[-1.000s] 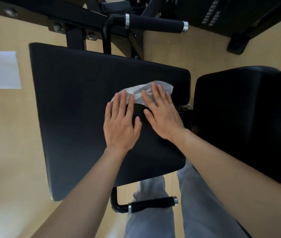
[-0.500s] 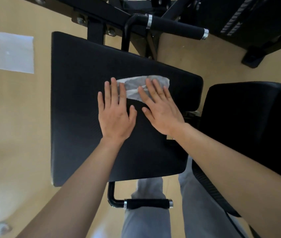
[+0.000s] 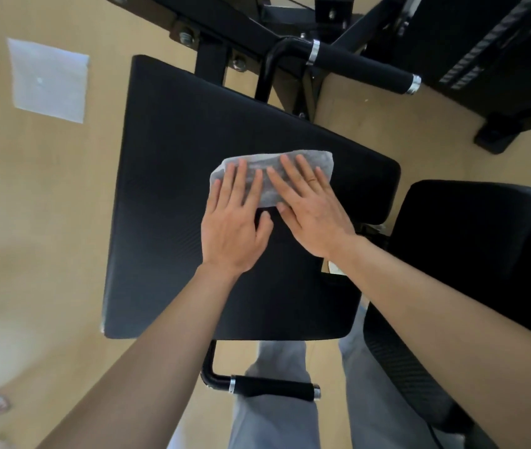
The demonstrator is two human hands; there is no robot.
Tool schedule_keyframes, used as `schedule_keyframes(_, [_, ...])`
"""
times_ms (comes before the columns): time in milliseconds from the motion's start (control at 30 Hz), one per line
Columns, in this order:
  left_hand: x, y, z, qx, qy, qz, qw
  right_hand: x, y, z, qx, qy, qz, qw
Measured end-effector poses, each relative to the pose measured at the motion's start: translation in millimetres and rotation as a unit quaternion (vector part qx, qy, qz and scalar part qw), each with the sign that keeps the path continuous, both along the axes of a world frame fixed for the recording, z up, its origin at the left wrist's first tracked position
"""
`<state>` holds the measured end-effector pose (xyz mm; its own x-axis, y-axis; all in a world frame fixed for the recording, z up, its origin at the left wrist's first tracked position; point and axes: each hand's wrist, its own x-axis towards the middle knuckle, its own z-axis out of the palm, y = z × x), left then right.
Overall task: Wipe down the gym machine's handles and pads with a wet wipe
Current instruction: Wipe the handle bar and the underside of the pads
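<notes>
Pad-wiping step in hand: left hand [image 3: 231,228] and right hand [image 3: 309,215] lie flat, fingers straight, pressing the wet wipe [image 3: 264,160] onto the black seat pad [image 3: 167,189] toward its far right edge; next move likely calls for even sweeps over the pad's remaining surface.

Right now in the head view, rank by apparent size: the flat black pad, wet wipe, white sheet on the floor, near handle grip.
1. Largest by far: flat black pad.
2. Unranked: white floor sheet and wet wipe look similar, and the wipe is partly covered.
3. Smallest: near handle grip.
</notes>
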<state>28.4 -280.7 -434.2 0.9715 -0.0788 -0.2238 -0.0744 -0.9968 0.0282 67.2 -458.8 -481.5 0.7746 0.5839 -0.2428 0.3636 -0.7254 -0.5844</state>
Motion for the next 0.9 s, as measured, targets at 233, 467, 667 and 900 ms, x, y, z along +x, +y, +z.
schedule_keyframes(233, [75.8, 18.4, 4.3, 0.033, -0.023, 0.074, 0.996, 78.5, 29.2, 9.2, -0.039, -0.011, 0.013, 0.999])
schedule_keyframes(467, [72.6, 25.1, 3.8, 0.049, -0.005, 0.063, 0.997, 66.5, 35.4, 4.4, -0.063, -0.034, 0.019, 0.997])
schedule_keyframes(667, [-27.3, 11.6, 1.7, 0.038, 0.041, 0.04, 0.998, -22.9, 3.7, -4.4, -0.05, -0.015, 0.067, 0.996])
schedule_keyframes(900, [-29.4, 18.9, -0.4, 0.028, 0.029, 0.063, 0.997, -18.8, 5.1, -0.8, -0.035, -0.005, 0.085, 0.996])
